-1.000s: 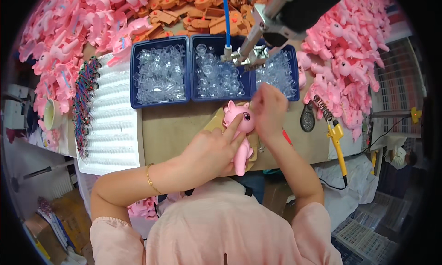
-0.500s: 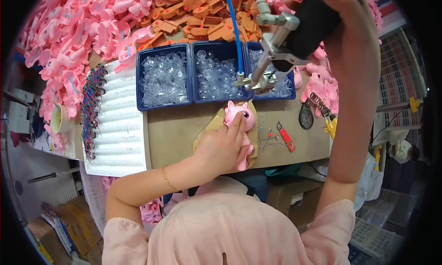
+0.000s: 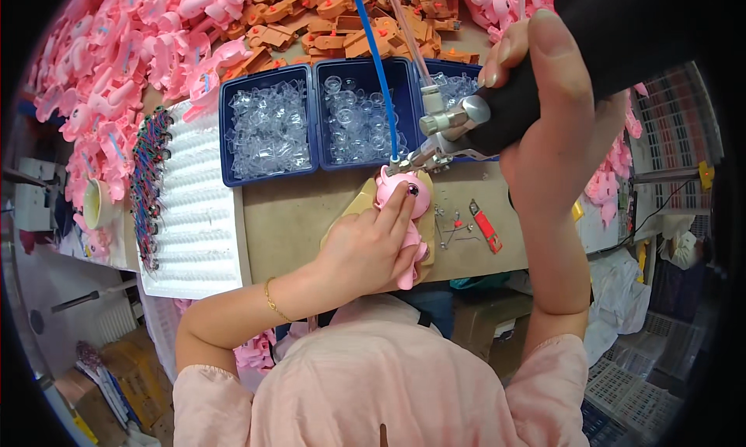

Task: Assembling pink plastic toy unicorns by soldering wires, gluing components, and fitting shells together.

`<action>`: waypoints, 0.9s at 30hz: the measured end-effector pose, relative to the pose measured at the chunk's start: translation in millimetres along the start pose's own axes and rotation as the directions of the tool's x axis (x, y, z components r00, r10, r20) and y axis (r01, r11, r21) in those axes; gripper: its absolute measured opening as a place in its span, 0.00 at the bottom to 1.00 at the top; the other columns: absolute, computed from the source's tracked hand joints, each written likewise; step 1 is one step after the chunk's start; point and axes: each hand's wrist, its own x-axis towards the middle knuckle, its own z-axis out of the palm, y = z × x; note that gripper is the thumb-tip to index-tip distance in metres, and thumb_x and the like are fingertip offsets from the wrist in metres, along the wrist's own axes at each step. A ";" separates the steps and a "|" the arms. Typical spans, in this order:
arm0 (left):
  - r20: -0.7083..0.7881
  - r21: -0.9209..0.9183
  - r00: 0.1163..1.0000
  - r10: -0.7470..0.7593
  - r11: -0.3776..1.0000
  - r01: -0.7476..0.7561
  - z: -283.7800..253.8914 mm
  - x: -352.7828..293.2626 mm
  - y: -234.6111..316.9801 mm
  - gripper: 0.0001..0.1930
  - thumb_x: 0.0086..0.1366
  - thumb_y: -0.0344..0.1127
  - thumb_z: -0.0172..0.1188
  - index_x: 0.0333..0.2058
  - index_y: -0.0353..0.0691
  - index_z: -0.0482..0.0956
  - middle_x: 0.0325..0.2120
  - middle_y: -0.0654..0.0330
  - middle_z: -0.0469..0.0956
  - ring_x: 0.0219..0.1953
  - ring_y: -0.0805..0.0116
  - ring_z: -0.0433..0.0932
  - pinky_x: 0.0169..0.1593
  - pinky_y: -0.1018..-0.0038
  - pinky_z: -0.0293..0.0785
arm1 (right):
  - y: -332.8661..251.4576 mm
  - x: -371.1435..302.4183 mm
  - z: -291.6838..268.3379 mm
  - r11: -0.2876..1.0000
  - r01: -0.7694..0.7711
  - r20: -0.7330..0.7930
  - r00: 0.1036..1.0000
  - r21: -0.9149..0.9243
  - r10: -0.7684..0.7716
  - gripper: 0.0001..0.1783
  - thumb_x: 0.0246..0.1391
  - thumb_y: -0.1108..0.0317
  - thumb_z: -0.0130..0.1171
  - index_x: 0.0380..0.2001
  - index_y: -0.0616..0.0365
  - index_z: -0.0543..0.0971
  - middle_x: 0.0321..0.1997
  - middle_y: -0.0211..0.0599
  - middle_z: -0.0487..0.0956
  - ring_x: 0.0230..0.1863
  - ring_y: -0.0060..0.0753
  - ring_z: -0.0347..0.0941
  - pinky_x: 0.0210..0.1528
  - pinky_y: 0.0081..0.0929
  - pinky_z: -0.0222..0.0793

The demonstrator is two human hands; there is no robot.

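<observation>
Pink toy (image 3: pixel 420 206) lies on a yellowish block (image 3: pixel 356 207) on the tabletop (image 3: pixel 284 237); the left hand (image 3: pixel 361 249) grips it, fingers spread over it; the right hand (image 3: pixel 556 132) clasps a black tool (image 3: pixel 503 114).

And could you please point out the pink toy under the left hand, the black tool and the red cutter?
Pink toy (image 3: pixel 420 205), head camera view, on its cheek.
Black tool (image 3: pixel 510 114), head camera view, on its body.
Red cutter (image 3: pixel 486 229), head camera view, on its handle.
</observation>
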 end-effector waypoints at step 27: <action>-0.003 0.165 0.992 0.130 0.978 -0.127 8.7 0.1 -7.2 0.26 0.55 0.36 0.54 0.52 0.29 0.66 0.51 0.48 0.70 0.29 0.53 0.77 0.30 0.66 0.73 | -29.9 20.8 -11.2 0.987 0.095 -0.097 0.992 0.129 -0.083 0.22 0.42 0.65 0.63 0.41 0.61 0.69 0.23 0.30 0.64 0.27 0.21 0.61 0.30 0.23 0.61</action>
